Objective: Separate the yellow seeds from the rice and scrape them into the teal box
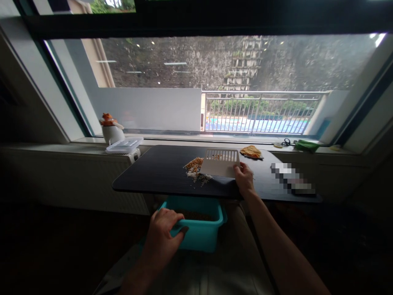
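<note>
My right hand is closed on the right edge of a flat white slotted scoop, held over the dark table. Yellow-orange grains, perhaps corn kernels, lie heaped at its left edge. White rice-like grains are scattered just in front of them. A few kernels show through the slots; whether they rest on the scoop or the table I cannot tell. Below the table edge, my left hand is wrapped around the near left rim of a turquoise tub. Brown granular stuff covers the tub's inside.
The dark table stands before a window. A crumpled yellow cloth lies at its back right, a blurred-out object at its right end. On the left ledge are a clear plastic lid and a white pot; a green packet lies on the sill.
</note>
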{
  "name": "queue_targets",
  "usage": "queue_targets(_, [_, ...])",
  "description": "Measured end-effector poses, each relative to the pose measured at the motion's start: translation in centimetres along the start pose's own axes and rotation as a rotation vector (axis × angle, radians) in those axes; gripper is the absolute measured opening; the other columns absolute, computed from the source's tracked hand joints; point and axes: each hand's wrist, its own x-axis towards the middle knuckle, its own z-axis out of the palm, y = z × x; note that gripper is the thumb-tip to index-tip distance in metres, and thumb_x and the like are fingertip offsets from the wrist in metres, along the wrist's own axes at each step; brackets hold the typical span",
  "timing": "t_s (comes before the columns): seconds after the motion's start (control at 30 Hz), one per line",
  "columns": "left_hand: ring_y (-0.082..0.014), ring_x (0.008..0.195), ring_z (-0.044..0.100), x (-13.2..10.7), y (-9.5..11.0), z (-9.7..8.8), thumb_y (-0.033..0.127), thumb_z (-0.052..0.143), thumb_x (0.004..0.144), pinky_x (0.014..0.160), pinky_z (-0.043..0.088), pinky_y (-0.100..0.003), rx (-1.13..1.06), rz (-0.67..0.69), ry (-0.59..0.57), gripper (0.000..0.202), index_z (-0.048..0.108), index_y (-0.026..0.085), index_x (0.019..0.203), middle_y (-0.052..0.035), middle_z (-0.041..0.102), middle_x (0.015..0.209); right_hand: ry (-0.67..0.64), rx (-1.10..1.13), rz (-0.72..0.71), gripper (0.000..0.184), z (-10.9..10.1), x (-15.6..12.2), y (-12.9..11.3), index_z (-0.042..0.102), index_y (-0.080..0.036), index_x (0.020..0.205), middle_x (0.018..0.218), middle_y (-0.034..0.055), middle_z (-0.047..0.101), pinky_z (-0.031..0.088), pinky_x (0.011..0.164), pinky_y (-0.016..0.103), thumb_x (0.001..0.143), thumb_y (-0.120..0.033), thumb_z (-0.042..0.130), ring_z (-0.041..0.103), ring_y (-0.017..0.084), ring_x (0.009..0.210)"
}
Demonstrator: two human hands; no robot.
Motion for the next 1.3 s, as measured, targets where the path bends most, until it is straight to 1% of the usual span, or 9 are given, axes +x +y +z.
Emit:
queue_targets(0.2, [-0.0269, 0.080, 0.063, -0.15, -0.18, 0.21, 0.019, 0.066, 0.078, 0.084, 0.048, -0.050, -0.010, -0.007, -0.006, 0.007, 0.069, 0.024, 0.083, -0.0005, 0.069, 0.075, -0.021, 0.025, 0.018, 0.042, -0.14, 0.02, 0.06, 0.066, -0.018, 0.098, 0.081, 0.0054, 0.074, 0.055, 0.067, 0.035, 0.065, -0.044, 0.062, 0.069, 0.024, 0.075])
queue_targets(0.43, [-0.0268, 0.081, 0.063, -0.11, -0.03, 0.38, 0.020, 0.066, 0.079, 0.085, 0.047, -0.050, -0.018, -0.004, -0.008, 0.008, 0.068, 0.024, 0.085, 0.0000, 0.069, 0.076, -0.023, 0.025, 0.007, 0.041, -0.15, 0.17, 0.70, 0.066, -0.019, 0.097, 0.080, 0.0052, 0.075, 0.055, 0.067, 0.036, 0.066, -0.045, 0.064, 0.069, 0.024, 0.074])
queue_targets(0.57, [-0.0270, 0.081, 0.063, -0.06, 0.11, 0.48, 0.020, 0.065, 0.079, 0.086, 0.047, -0.051, -0.023, -0.004, -0.014, 0.007, 0.068, 0.024, 0.084, 0.0001, 0.068, 0.076, -0.047, 0.030, 0.002, 0.039, 0.09, 0.04, 0.55, 0.066, -0.019, 0.096, 0.080, 0.0055, 0.075, 0.055, 0.067, 0.037, 0.065, -0.045, 0.065, 0.070, 0.025, 0.074])
queue_targets(0.7, [-0.0265, 0.081, 0.062, -0.07, 0.14, 0.58, 0.021, 0.065, 0.079, 0.086, 0.047, -0.050, -0.023, -0.008, -0.014, 0.007, 0.068, 0.024, 0.084, -0.0003, 0.068, 0.075, -0.071, 0.040, 0.001, 0.039, 0.06, -0.17, 0.27, 0.067, -0.020, 0.094, 0.079, 0.0049, 0.076, 0.056, 0.068, 0.037, 0.064, -0.046, 0.065, 0.070, 0.025, 0.074])
queue_targets(0.83, [-0.0262, 0.081, 0.063, -0.05, 0.19, 0.48, 0.021, 0.065, 0.079, 0.086, 0.048, -0.048, -0.020, -0.013, -0.017, 0.007, 0.069, 0.024, 0.084, -0.0008, 0.069, 0.076, -0.068, 0.053, -0.004, 0.040, -0.11, -0.30, 0.24, 0.067, -0.021, 0.094, 0.081, 0.0051, 0.076, 0.056, 0.070, 0.038, 0.065, -0.047, 0.065, 0.069, 0.026, 0.077])
queue_targets(0.97, [-0.0261, 0.081, 0.063, 0.05, 0.33, 0.26, 0.021, 0.066, 0.078, 0.086, 0.049, -0.047, -0.017, -0.016, -0.019, 0.007, 0.069, 0.024, 0.084, -0.0007, 0.070, 0.076, -0.065, 0.053, -0.006, 0.040, -0.15, -0.32, 0.34, 0.068, -0.021, 0.095, 0.079, 0.0049, 0.075, 0.055, 0.069, 0.039, 0.065, -0.047, 0.066, 0.069, 0.025, 0.076])
queue_targets(1.13, [-0.0264, 0.081, 0.063, 0.14, 0.38, 0.28, 0.019, 0.067, 0.077, 0.086, 0.048, -0.049, -0.020, -0.016, -0.021, 0.008, 0.069, 0.024, 0.083, -0.0005, 0.069, 0.076, -0.056, 0.042, -0.008, 0.037, -0.28, -0.33, 0.32, 0.068, -0.021, 0.092, 0.080, 0.0044, 0.075, 0.055, 0.069, 0.038, 0.064, -0.045, 0.067, 0.069, 0.025, 0.076])
queue_targets(1.3, [-0.0265, 0.082, 0.063, 0.06, 0.34, 0.44, 0.018, 0.067, 0.077, 0.086, 0.048, -0.050, -0.027, -0.014, -0.020, 0.010, 0.069, 0.024, 0.085, -0.0006, 0.069, 0.077, -0.062, 0.052, -0.018, 0.039, -0.33, -0.43, 0.14, 0.068, -0.020, 0.094, 0.081, 0.0051, 0.075, 0.056, 0.071, 0.039, 0.066, -0.046, 0.065, 0.069, 0.025, 0.077])
